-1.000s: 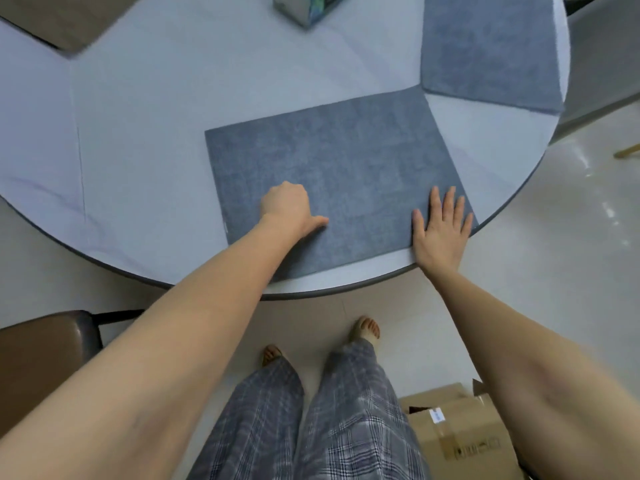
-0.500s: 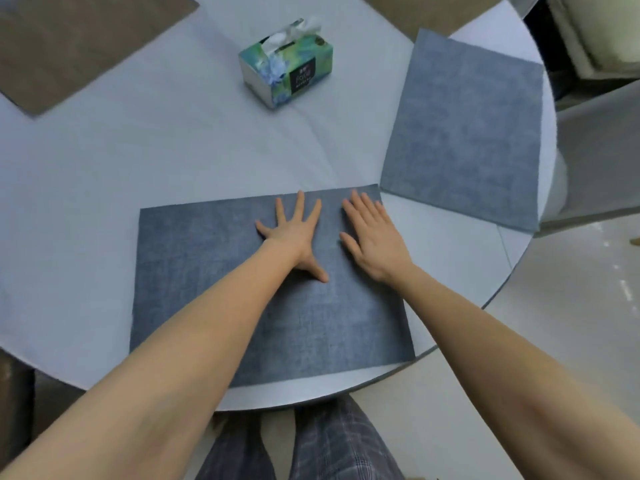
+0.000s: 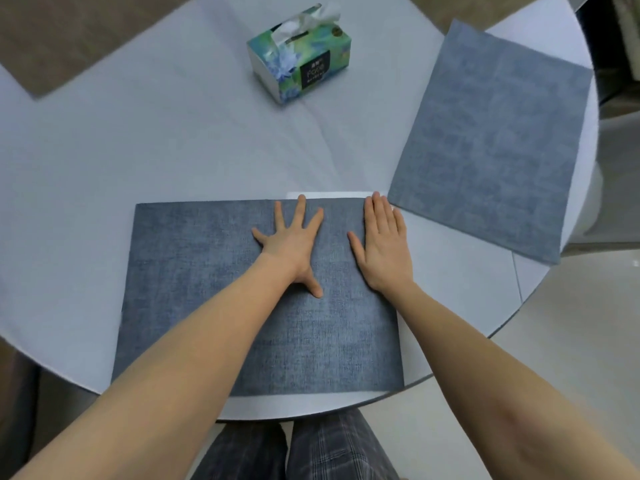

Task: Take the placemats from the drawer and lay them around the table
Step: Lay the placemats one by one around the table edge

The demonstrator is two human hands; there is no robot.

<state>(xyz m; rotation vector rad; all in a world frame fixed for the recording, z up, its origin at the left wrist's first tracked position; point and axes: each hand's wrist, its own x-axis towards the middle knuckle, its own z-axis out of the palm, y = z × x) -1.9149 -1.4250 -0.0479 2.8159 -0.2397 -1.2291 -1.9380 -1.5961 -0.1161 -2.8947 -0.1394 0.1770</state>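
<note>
Placemat point(image 3: 207, 289) flat, long axis along table point(image 3: 173, 150) edge, left hand point(image 3: 291, 247) splayed, right hand point(image 3: 382, 247) flat, fingers together

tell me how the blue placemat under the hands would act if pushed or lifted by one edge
The blue placemat lies thin and flat under the left hand and right hand, so it would probably slide easily on the smooth table. Lifted by an edge, it likely droops, and feels light.
</note>
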